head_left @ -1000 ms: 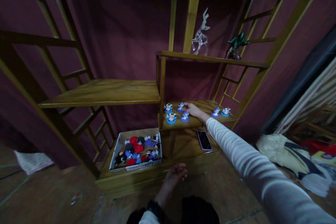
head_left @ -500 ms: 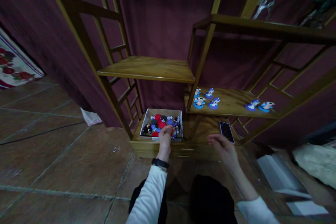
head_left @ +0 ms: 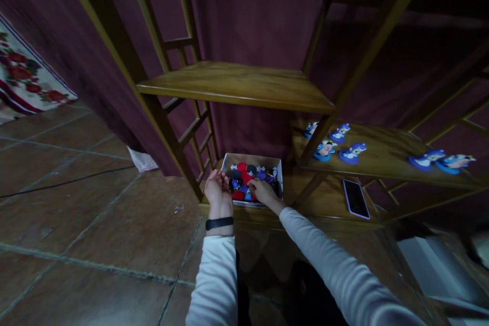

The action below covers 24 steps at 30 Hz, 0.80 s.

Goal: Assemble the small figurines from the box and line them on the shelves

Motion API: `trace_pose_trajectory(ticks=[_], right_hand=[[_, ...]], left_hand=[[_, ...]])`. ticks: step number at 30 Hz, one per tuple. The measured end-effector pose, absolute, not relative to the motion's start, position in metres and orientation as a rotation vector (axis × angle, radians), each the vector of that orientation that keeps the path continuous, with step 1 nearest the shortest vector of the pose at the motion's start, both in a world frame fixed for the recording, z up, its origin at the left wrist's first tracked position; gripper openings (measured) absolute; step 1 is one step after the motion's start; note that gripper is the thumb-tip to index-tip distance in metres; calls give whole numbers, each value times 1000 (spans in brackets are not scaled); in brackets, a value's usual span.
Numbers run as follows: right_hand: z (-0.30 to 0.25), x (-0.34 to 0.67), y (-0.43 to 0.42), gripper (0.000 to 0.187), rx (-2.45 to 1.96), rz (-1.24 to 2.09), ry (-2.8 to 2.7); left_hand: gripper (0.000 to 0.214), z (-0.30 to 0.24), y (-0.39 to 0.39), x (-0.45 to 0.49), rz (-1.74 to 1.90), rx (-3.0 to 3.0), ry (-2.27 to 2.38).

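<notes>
A white cardboard box point(head_left: 280, 163) stands on the bottom board of the wooden shelf unit, filled with small figurines point(head_left: 244, 169) in red, purple, blue and black. My right hand point(head_left: 264, 194) reaches into it from the right, its fingers closed down among the figurines; what they grip, if anything, is hidden. At the box's left front corner is my left hand point(head_left: 219, 193), wearing a black wristband. Its palm is turned partly up with the fingers loosely curved and apart, and I see nothing in it.
Several small figurines on blue and purple bases, one a purple-hooded figurine point(head_left: 352, 153), stand on the right shelf point(head_left: 389, 163). Below lies a phone point(head_left: 356, 198). An upper shelf board point(head_left: 237, 84) overhangs the box. A grey-white box point(head_left: 439, 265) is on the tiled floor at right.
My right hand has moved left from near the phone into the box. My left hand has drawn back from the figurines to the box's left corner. The view has shifted closer.
</notes>
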State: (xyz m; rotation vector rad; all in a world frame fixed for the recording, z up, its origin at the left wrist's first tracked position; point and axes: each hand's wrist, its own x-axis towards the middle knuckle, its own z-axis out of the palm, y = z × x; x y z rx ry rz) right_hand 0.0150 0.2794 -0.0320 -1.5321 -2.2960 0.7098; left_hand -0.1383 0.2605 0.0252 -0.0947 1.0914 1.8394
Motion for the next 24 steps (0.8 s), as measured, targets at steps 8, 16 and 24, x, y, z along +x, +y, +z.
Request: trace_pose_trajectory(ticks=[8, 16, 24], right_hand=[[-45, -16, 294, 38, -1777, 556, -2587], [-40, 0, 295, 19, -1720, 851, -2240], [-10, 31, 302, 11, -1216, 1729, -940]], left_hand=[[17, 26, 272, -152, 1765, -14, 1069], [13, 14, 278, -138, 1548, 102, 1180], [24, 12, 276, -112, 1315, 383, 1167]])
